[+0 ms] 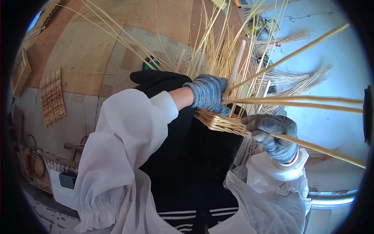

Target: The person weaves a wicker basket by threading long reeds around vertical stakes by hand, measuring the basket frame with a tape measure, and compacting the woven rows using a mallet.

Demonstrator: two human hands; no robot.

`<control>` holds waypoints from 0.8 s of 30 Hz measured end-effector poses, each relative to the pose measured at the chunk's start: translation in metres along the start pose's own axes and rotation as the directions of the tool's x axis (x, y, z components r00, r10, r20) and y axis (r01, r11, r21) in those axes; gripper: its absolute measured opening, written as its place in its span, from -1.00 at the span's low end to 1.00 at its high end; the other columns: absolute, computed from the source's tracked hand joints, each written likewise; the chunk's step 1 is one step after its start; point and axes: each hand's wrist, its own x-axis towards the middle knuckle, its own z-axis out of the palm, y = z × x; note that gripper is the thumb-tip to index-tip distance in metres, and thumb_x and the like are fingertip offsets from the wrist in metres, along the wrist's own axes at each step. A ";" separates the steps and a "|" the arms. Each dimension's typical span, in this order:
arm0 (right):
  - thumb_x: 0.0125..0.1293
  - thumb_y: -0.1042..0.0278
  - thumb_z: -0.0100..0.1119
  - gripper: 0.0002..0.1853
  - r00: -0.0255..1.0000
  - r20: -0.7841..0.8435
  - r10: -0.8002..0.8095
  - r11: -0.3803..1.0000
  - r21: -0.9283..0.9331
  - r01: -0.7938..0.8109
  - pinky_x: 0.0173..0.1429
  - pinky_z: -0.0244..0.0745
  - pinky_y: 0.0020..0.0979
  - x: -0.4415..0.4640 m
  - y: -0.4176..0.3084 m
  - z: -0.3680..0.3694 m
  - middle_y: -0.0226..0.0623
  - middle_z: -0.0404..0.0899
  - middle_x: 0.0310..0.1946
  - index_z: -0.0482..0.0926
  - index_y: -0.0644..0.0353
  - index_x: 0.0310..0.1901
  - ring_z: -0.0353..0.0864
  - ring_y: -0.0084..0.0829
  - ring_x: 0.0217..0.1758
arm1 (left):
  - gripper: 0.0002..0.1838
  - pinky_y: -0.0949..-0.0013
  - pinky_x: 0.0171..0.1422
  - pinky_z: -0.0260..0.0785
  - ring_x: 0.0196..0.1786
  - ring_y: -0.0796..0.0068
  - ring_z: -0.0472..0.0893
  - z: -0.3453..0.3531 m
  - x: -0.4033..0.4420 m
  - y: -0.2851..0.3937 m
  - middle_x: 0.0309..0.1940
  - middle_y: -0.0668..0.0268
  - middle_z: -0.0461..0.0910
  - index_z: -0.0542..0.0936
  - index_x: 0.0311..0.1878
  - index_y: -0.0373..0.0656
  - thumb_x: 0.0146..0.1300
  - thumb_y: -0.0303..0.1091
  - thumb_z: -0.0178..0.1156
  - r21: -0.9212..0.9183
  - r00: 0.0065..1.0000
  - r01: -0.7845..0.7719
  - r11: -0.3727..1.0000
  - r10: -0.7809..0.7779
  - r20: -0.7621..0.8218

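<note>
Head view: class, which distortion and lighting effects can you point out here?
Head view: a rounded black border and bowed seams across the floor suggest a wide-angle lens; a glaring blue-white strip sits at lower right; a bluish cast tints the pale surface at right; the black clothing loses most detail in darkness.

wall (pixel 331 50): pale blue, cracked | floor (pixel 80 56): reddish-brown, partly under tan and grey sheets (pixel 87 43) | light: bright strip (pixel 333 202), lower right

the wicker (pixel 223 124) looks smooth — the sleeves (pixel 122 113) matt cloth.
</note>
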 end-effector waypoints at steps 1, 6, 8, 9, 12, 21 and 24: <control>0.18 0.20 0.17 -0.70 0.998 0.061 -0.005 0.977 -0.215 0.018 -0.22 0.53 -0.37 0.004 0.000 0.003 -0.16 0.60 -0.45 0.56 0.33 -0.43 0.63 -0.30 -0.33 | -0.30 0.23 -0.23 0.42 -0.37 0.11 0.58 0.001 -0.002 0.001 -0.44 0.13 0.56 0.49 -0.25 -0.19 -0.29 0.23 0.37 -0.033 1.000 -0.019 0.999 0.020 0.009; 0.12 0.22 0.24 -0.77 0.978 0.142 0.155 0.859 -0.508 -0.062 -0.26 0.52 -0.39 0.032 0.007 0.028 -0.28 0.62 -0.43 0.58 0.19 -0.28 0.63 -0.27 -0.35 | -0.38 0.22 -0.18 0.43 -0.28 0.12 0.61 0.002 -0.003 -0.001 -0.39 0.10 0.59 0.52 -0.23 -0.23 -0.24 0.09 0.39 -0.082 0.998 -0.055 0.995 0.056 0.010; 0.12 0.22 0.23 -0.76 0.985 0.172 0.031 0.777 -0.624 0.085 -0.24 0.51 -0.37 0.018 0.025 0.035 -0.29 0.62 -0.40 0.58 0.20 -0.28 0.61 -0.26 -0.34 | -0.43 0.24 -0.15 0.42 -0.26 0.13 0.60 -0.003 -0.003 -0.005 -0.37 0.08 0.59 0.52 -0.23 -0.22 -0.24 0.01 0.40 -0.112 0.999 -0.022 0.994 0.027 0.044; 0.13 0.21 0.22 -0.75 0.984 0.136 0.117 0.885 -0.464 -0.041 -0.21 0.49 -0.38 0.015 0.025 0.035 -0.25 0.62 -0.37 0.57 0.24 -0.29 0.61 -0.30 -0.32 | -0.47 0.24 -0.18 0.42 -0.27 0.16 0.60 -0.005 -0.005 -0.010 -0.38 0.08 0.58 0.50 -0.25 -0.22 -0.20 -0.03 0.39 -0.176 0.995 -0.079 0.981 0.090 0.052; 0.17 0.16 0.19 -0.68 0.972 0.067 0.224 0.960 -0.188 -0.208 -0.14 0.46 -0.37 -0.002 0.024 0.041 -0.18 0.61 -0.33 0.55 0.33 -0.31 0.59 -0.34 -0.26 | -0.50 0.30 0.02 0.37 -0.06 0.28 0.56 0.000 -0.014 -0.032 -0.20 0.06 0.57 0.47 -0.06 -0.25 0.04 -0.08 0.26 -0.516 0.942 -0.238 0.823 0.324 0.083; 0.24 0.12 0.09 -0.66 0.999 0.039 0.004 0.978 0.207 -0.012 -0.01 0.39 -0.11 -0.003 0.002 0.043 -0.14 0.49 -0.44 0.44 0.31 -0.39 0.47 -0.30 -0.30 | -0.43 0.53 -0.47 0.35 -0.58 0.61 0.44 0.047 0.004 0.025 -0.63 0.35 0.44 0.56 -0.33 -0.13 0.04 0.29 0.14 -0.994 0.832 0.092 -0.061 -0.543 0.110; 0.28 0.16 0.06 -0.69 0.996 0.028 -0.090 0.971 0.226 0.081 -0.03 0.40 -0.08 -0.013 0.001 0.056 -0.21 0.41 -0.51 0.43 0.32 -0.36 0.44 -0.33 -0.37 | -0.41 0.58 -0.60 0.30 -0.69 0.57 0.41 0.036 -0.008 0.035 -0.73 0.40 0.39 0.53 -0.37 -0.13 0.01 0.31 0.15 -0.956 0.781 -0.187 -0.227 -0.624 -0.005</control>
